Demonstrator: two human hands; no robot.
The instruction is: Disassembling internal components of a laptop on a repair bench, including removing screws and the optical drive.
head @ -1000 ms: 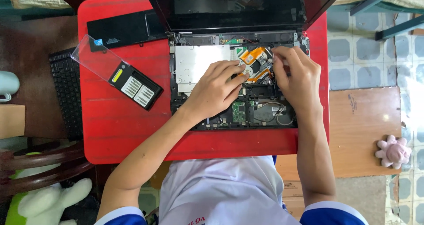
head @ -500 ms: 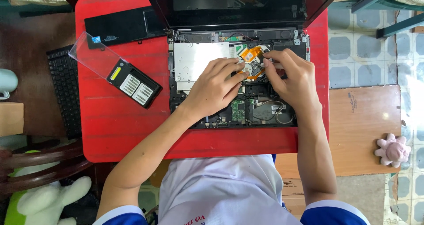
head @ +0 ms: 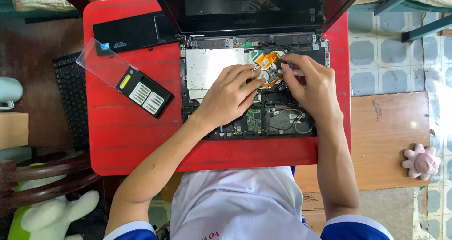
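Red table (head: 132,141) carries one opened laptop (head: 249,94) and one screwdriver-bit case (head: 143,92); left hand (head: 230,96) and right hand (head: 313,87) fingertips both pinch its orange ribbon cable (head: 267,61).

1. A screwdriver bit case (head: 143,92), black with a clear lid swung open, lies on the left half of the red table (head: 127,141).
2. A flat black panel (head: 134,31) lies near the table's back left corner.
3. A black keyboard (head: 71,96) rests off the table's left edge.
4. A pink plush toy (head: 421,161) sits on a wooden board (head: 391,136) off the right edge.
5. A white and green stuffed toy (head: 44,216) lies beyond the front left corner.
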